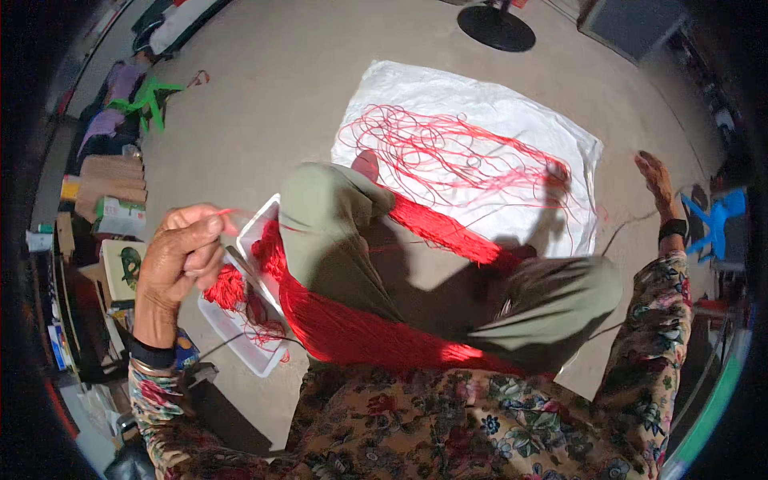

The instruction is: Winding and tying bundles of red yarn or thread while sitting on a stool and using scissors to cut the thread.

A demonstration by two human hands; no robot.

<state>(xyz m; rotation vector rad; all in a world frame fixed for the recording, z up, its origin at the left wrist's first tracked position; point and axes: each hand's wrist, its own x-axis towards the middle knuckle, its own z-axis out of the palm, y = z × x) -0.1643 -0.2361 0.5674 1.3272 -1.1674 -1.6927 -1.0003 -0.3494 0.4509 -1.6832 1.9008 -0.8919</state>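
My left hand point(186, 252) is raised at the left, its fingers closed in a pinch. A short bit of red cord point(228, 213) sticks out at its fingertips, slightly blurred. Far out at the right, my right hand point(656, 180) is held away from my body, fingers stretched, with nothing seen in it. A thick bundle of red cords point(344, 324) lies across my lap and runs into a white plastic box point(262, 214) by my knee. More red strands point(448, 148) spread in loose loops over a white sheet point(480, 88) on the floor before me.
A second white tray point(232, 336) with tangled red cord stands below my left hand. Cartons and books point(112, 192) crowd the left side, near a green stool point(152, 102). A blue stool point(714, 224) is by my right wrist. A round black base point(496, 28) stands beyond the sheet.
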